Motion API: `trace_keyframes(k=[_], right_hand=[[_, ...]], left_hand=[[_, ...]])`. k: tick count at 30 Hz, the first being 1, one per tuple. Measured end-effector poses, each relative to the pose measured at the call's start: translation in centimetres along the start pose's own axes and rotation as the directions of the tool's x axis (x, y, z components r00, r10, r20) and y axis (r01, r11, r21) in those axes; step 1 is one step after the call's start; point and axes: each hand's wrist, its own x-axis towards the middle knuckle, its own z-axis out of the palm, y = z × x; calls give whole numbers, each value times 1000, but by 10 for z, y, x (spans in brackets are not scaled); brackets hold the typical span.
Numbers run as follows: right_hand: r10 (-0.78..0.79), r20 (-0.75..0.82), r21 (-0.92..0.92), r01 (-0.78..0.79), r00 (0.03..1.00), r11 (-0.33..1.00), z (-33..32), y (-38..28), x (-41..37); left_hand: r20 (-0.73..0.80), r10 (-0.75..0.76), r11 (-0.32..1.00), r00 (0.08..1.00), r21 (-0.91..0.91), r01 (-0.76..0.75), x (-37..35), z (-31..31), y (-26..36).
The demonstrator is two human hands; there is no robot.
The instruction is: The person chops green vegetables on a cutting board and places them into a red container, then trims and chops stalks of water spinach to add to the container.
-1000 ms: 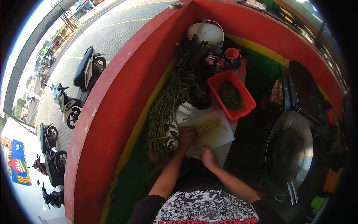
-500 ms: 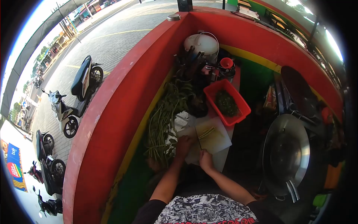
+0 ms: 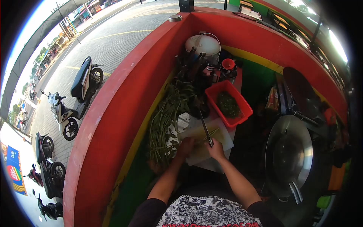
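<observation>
In the head view, my right hand [image 3: 215, 149] is closed around the handle of a knife [image 3: 205, 126]. Its blade points away from me across the cutting board [image 3: 198, 154], beside a few cut green stems [image 3: 214, 132]. My left hand [image 3: 185, 147] rests at the board's left side with its fingers curled; what they hold is too dark to make out. Left of the board lies a heap of long leafy green stems [image 3: 160, 132]. Chopped greens [image 3: 228, 106] fill part of a red plastic tub [image 3: 245, 112] just beyond the board.
A large wok [image 3: 276, 151] stands to the right. Behind the tub are a white lidded bucket [image 3: 204, 45], a red-topped container [image 3: 228, 64] and a cluster of dark utensils [image 3: 189, 64]. A red wall [image 3: 124, 113] borders the left; motorbikes [image 3: 81, 83] are parked outside.
My right hand has moved forward and slightly right, bringing the knife to the cut stems with its blade reaching past the board. My left hand has barely moved.
</observation>
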Motion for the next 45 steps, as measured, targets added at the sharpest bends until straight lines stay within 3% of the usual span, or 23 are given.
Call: trace_keyframes(k=[2, 3, 5, 6, 8, 11, 13, 16, 18, 22, 24, 26, 28, 29, 31, 33, 34, 36, 39, 43, 45], right_hand=[[101, 171, 221, -138, 980, 965, -3, -5, 12], [98, 181, 224, -138, 979, 965, -3, -4, 16], [253, 375, 324, -381, 892, 866, -2, 0, 27], [244, 389, 327, -381, 888, 865, 0, 1, 30], [217, 452, 519, -453, 865, 725, 3, 6, 34], [187, 508, 586, -496, 841, 641, 6, 14, 44], [155, 516, 568, -472, 843, 674, 4, 15, 54], [106, 533, 558, -443, 840, 702, -1, 14, 66], [79, 545, 564, -435, 835, 702, -7, 9, 77], [27, 562, 487, -357, 827, 797, -13, 0, 78], [17, 558, 476, -337, 830, 812, -16, -5, 77], [72, 486, 250, -218, 871, 944, -29, -12, 56], [65, 455, 205, -176, 888, 963, -36, -15, 26], [45, 429, 159, -125, 902, 979, -38, -14, 11], [-148, 346, -47, 174, 927, 984, -19, 8, -14], [-222, 394, 37, 226, 892, 974, 7, 42, -28], [-298, 440, 129, 269, 847, 955, 11, 46, -34], [-240, 441, 89, 224, 865, 971, 14, 49, -39], [-119, 405, 3, 128, 906, 992, 11, 46, -30], [56, 353, -76, -31, 934, 997, -4, 42, -14], [48, 291, -85, -24, 956, 996, -2, 47, -6]], left_hand=[[15, -11, 1000, 1000, -11, 12, 5, 0, 6], [30, -27, 999, 999, -24, 28, 5, -3, 13], [16, -96, 994, 995, -53, 97, 6, -8, 27], [11, -151, 985, 988, -87, 151, 5, -7, 28], [21, -154, 983, 988, -101, 155, 10, -6, 28], [29, -161, 979, 986, -125, 164, 15, -19, 42], [23, -181, 976, 983, -119, 183, 16, -22, 41], [-24, -76, 996, 997, 37, 77, 18, -34, 43], [-29, 113, 985, 993, 133, -108, 20, -47, 44], [48, 109, 955, 993, 272, -117, 19, -47, 31], [55, -30, 959, 998, 284, 13, 26, -58, 33], [6, -25, 936, 1000, 351, 21, 33, -72, 24], [-40, -10, 913, 999, 406, 26, 32, -83, 23], [-133, -39, 940, 990, 331, 82, 31, -91, 26], [-229, -65, 961, 971, 248, 123, 34, -101, 29], [-386, -180, 966, 905, 105, 237, 28, -104, 28], [-375, -181, 966, 909, 106, 236, 26, -103, 26], [-379, -467, 872, 799, -350, 343, 27, -106, 26], [-358, -539, 803, 762, -491, 337, 27, -115, 32], [-347, -518, 816, 782, -476, 329, 33, -128, 40], [-470, -455, 846, 757, -492, 203, 40, -132, 47]])
